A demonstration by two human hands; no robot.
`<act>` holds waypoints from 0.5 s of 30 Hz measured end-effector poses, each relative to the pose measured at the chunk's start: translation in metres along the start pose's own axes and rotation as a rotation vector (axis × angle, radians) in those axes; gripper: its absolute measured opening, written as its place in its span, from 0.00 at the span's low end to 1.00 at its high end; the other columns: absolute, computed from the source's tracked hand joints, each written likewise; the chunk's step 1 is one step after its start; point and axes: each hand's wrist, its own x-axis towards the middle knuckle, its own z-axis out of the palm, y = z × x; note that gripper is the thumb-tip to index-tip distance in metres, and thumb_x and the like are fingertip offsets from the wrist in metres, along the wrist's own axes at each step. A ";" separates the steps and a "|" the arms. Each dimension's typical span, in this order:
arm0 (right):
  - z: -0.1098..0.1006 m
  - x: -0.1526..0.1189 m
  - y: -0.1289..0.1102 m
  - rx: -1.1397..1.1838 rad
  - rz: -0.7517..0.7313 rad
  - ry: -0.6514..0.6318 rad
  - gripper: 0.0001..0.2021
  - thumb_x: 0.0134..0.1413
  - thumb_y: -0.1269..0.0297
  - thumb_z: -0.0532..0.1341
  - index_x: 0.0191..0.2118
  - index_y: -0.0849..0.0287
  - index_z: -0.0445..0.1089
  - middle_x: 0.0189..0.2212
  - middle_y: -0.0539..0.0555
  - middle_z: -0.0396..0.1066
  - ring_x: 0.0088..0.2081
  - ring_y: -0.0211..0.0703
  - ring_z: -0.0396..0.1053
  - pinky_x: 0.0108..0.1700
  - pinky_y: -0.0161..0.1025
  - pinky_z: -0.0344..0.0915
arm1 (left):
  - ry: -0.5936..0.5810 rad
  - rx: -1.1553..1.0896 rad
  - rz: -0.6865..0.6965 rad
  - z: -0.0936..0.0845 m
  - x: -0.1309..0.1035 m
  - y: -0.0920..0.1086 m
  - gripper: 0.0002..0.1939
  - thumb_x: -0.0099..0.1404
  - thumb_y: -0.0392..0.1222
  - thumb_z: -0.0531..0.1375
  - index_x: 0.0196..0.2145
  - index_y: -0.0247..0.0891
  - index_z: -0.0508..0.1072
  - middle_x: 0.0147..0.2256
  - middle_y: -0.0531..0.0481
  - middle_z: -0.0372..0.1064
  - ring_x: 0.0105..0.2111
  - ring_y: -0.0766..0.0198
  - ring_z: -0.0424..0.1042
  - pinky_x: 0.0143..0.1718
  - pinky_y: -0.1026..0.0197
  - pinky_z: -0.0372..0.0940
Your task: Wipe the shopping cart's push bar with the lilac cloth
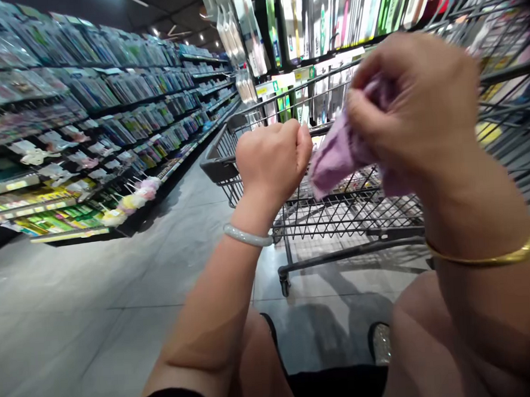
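A crumpled purple cloth point(334, 158) hangs from my right hand point(416, 99), pinched between thumb and fingers. My left hand point(272, 159) is closed in a fist to the left of the cloth, its back toward me; what it holds, if anything, is hidden. Behind both hands stands a dark wire shopping cart point(329, 215). A pale bracelet point(248, 235) circles my left wrist, and a gold bangle point(488, 261) is on my right forearm.
Packed store shelves point(119, 93) run along the left side. Beyond the cart, a rack of packaged toothbrushes point(297, 26) rises. The cart's front wheel point(284, 283) rests on the grey floor point(130, 278), near my bent knees and feet.
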 end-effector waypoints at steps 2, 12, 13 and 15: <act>-0.006 0.003 0.007 -0.071 0.090 0.078 0.07 0.54 0.62 0.61 0.39 0.51 0.72 0.37 0.54 0.73 0.41 0.50 0.70 0.42 0.47 0.65 | -0.005 -0.002 -0.007 0.000 0.000 0.001 0.23 0.73 0.47 0.43 0.27 0.41 0.69 0.27 0.46 0.71 0.28 0.61 0.65 0.31 0.54 0.45; 0.003 -0.001 -0.001 0.089 -0.111 0.012 0.04 0.57 0.62 0.59 0.38 0.50 0.70 0.37 0.53 0.74 0.40 0.45 0.69 0.41 0.43 0.64 | 0.010 0.019 -0.011 -0.001 0.001 0.000 0.22 0.73 0.47 0.45 0.25 0.40 0.69 0.25 0.48 0.71 0.25 0.63 0.63 0.30 0.54 0.41; -0.001 0.001 0.006 0.060 -0.061 0.071 0.04 0.57 0.63 0.59 0.38 0.49 0.70 0.35 0.53 0.74 0.39 0.45 0.69 0.41 0.44 0.64 | 0.013 0.018 -0.010 -0.001 0.001 0.000 0.22 0.73 0.47 0.45 0.25 0.40 0.69 0.25 0.48 0.70 0.25 0.63 0.63 0.30 0.54 0.41; -0.005 0.002 0.014 -0.017 0.013 0.198 0.03 0.57 0.62 0.60 0.37 0.49 0.70 0.35 0.54 0.74 0.39 0.47 0.69 0.41 0.45 0.63 | 0.016 0.013 -0.007 -0.001 0.001 0.000 0.23 0.73 0.46 0.44 0.24 0.40 0.68 0.24 0.49 0.70 0.24 0.63 0.62 0.29 0.54 0.41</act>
